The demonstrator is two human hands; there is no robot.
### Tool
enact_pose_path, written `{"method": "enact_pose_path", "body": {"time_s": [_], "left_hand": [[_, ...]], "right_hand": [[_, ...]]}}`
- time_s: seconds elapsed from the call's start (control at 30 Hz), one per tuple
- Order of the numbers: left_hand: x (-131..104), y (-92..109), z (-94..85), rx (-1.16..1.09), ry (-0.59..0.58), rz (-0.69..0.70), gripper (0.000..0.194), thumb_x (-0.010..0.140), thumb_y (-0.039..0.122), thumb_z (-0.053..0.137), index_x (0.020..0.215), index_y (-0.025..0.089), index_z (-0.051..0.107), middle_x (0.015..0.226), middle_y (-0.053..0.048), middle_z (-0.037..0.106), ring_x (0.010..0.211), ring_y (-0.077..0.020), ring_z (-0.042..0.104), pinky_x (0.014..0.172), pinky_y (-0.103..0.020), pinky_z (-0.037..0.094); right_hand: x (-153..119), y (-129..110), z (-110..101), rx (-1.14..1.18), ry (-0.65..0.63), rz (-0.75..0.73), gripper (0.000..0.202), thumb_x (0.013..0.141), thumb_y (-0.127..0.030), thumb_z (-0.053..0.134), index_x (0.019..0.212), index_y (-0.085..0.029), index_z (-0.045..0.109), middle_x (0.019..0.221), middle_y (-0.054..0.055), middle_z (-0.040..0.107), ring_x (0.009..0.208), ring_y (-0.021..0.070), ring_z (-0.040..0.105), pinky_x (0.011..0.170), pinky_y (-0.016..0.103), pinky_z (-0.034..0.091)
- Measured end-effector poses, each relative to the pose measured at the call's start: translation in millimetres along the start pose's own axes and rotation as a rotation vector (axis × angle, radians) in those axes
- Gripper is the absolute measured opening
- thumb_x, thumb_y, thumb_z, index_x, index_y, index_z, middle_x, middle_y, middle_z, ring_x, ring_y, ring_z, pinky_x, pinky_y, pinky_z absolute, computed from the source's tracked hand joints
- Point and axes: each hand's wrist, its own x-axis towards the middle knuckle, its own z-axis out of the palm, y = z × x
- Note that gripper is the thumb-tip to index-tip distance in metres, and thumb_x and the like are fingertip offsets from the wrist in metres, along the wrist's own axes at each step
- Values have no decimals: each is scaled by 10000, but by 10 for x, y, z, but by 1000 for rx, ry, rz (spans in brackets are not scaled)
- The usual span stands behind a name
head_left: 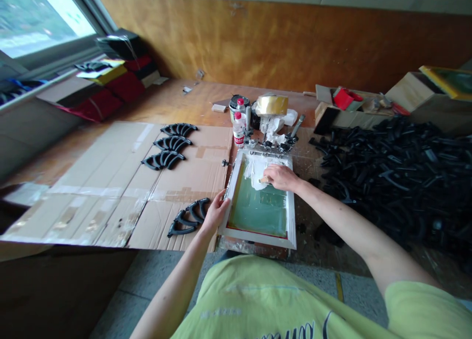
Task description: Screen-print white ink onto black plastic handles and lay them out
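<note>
A screen printing frame with green mesh lies in front of me, held at its far end by a metal hinge clamp. White ink is smeared over the far part of the mesh. My right hand is closed around a small squeegee, its pale edge in the ink; most of it is hidden by my fingers. At the frame's left side, my left hand grips the rim. Close to that hand, curved black plastic handles lie on cardboard.
More black handles stand in rows on the cardboard sheet. A large heap of black parts fills the right side. Behind the frame are a red-capped bottle, an ink can and a tape roll. Boxes stand back right.
</note>
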Motion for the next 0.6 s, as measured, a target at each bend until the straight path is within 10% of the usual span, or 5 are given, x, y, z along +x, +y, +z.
{"method": "enact_pose_path", "body": {"time_s": [0.33,0.5,0.6], "left_hand": [[-64,166,19,-7,0,-38,768,723,541,684,1369,178,482,764,-8,653,588,-126,580,532,-212,441],[-196,610,-54,-29,-57,-31,783,735,561,676,1399,207,457,731,9,653,568,-116,570,508,-197,418],[-237,978,-51,-84,-75,2,675,763,627,607,1288,205,576,688,13,638,536,-117,560,475,-203,400]], "right_hand": [[-18,-91,20,52,62,100,153,860,-161,570,960,-189,682,876,59,648,883,212,554,750,291,396],[523,237,-315,20,187,401,642,786,-311,729,1381,-272,492,1052,76,621,960,258,568,827,331,413],[430,548,-488,14,354,490,550,851,-369,642,1370,-253,503,1108,93,596,993,272,558,864,363,419]]}}
